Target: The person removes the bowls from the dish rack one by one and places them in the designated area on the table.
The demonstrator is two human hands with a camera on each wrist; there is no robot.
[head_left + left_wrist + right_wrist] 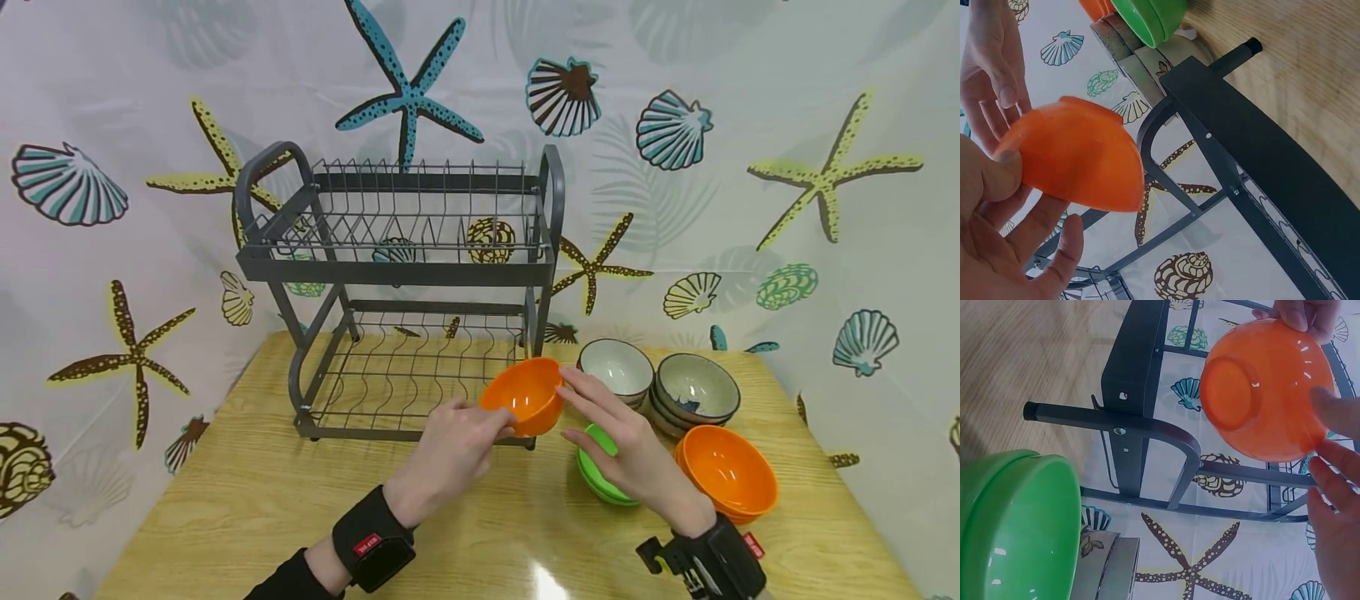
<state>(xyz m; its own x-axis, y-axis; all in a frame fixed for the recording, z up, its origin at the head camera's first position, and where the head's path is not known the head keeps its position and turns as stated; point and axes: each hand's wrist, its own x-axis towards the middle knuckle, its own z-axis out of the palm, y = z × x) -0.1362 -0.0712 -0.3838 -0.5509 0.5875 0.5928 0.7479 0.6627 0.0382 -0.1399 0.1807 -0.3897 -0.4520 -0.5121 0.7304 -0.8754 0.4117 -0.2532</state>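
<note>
A small orange bowl [525, 396] is held in the air just in front of the lower shelf of a dark grey two-tier dish rack [397, 268]. My left hand [504, 425] pinches the bowl's near-left rim, thumb on the rim and fingers underneath, as the left wrist view shows on the orange bowl [1079, 156]. My right hand [570, 406] reaches in from the right with straight fingers touching the bowl's right rim. In the right wrist view the orange bowl [1260, 387] tilts with its underside toward the camera.
Under my right hand sits a stack of green bowls [597, 487]. A larger orange bowl [726, 471] lies right of it. Behind are a white ceramic bowl [618, 367] and a stack of patterned ceramic bowls [696, 392]. Both rack shelves hold nothing. All stands on a wooden table [262, 500].
</note>
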